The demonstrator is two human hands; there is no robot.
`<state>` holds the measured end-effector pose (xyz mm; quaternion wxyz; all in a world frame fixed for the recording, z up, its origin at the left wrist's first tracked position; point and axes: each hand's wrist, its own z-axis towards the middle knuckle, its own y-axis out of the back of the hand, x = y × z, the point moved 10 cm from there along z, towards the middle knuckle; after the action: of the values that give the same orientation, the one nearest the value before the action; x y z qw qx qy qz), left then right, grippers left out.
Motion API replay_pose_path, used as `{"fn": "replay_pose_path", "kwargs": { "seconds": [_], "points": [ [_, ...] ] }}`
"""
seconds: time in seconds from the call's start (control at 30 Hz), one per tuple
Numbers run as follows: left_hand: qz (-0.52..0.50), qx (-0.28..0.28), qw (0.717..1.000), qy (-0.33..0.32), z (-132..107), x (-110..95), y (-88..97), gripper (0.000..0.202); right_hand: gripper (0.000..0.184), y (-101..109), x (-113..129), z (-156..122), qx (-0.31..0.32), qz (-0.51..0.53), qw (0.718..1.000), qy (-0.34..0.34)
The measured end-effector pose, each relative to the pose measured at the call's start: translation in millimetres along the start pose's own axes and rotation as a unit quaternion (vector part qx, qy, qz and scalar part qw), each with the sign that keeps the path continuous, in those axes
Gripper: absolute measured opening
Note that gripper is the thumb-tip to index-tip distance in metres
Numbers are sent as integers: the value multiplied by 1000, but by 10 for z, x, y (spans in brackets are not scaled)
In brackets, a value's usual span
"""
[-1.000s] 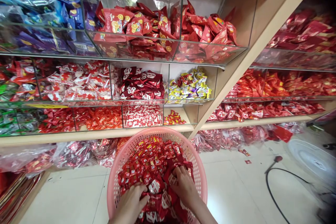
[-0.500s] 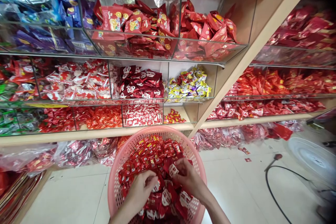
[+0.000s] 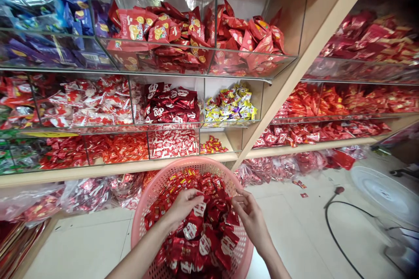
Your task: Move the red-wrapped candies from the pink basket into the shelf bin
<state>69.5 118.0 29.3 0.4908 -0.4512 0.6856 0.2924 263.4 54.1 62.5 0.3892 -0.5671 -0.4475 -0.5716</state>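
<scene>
A pink perforated basket (image 3: 139, 218) holds many small wrapped candies. Shiny small red candies (image 3: 183, 178) lie toward its far side, and larger dark red candy packets (image 3: 204, 244) with white labels are heaped nearer me. On the left, my left hand (image 3: 185, 207) pinches a dark red candy packet (image 3: 199, 210) by its upper end. My right hand (image 3: 249, 213) is over the basket's right rim, fingers bent and their tips on the edge of a dark red packet. Its grip is partly hidden.
Glass-fronted shelves (image 3: 170, 128) of sorted candies stand right behind the basket, with a slanting wooden post (image 3: 294, 69) at right. Filled plastic bags (image 3: 88, 194) line the floor below. A black cable (image 3: 330, 226) and a round translucent lid (image 3: 382, 192) lie at right.
My right hand has moved right, from over the heap to the basket's rim. My left hand has moved up and now has a packet at its fingertips. The view has shifted slightly.
</scene>
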Motion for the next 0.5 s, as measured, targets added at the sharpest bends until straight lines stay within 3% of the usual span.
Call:
{"fn": "replay_pose_path", "kwargs": {
  "seconds": [0.1,0.33,0.43,0.5],
  "points": [
    [59,10,998,-8,109,119,-142,24,44,119,-102,-33,-20,-17,1000,-10],
    [238,42,968,-66,199,285,-648,4,47,143,-182,-75,-29,-19,999,-15],
    [304,50,945,-106,84,107,-687,8,46,166,-207,-68,-39,-14,999,-10],
    [332,47,932,-137,-4,-162,-619,14,45,183,-233,-67,-50,-14,999,-6]
  ]
}}
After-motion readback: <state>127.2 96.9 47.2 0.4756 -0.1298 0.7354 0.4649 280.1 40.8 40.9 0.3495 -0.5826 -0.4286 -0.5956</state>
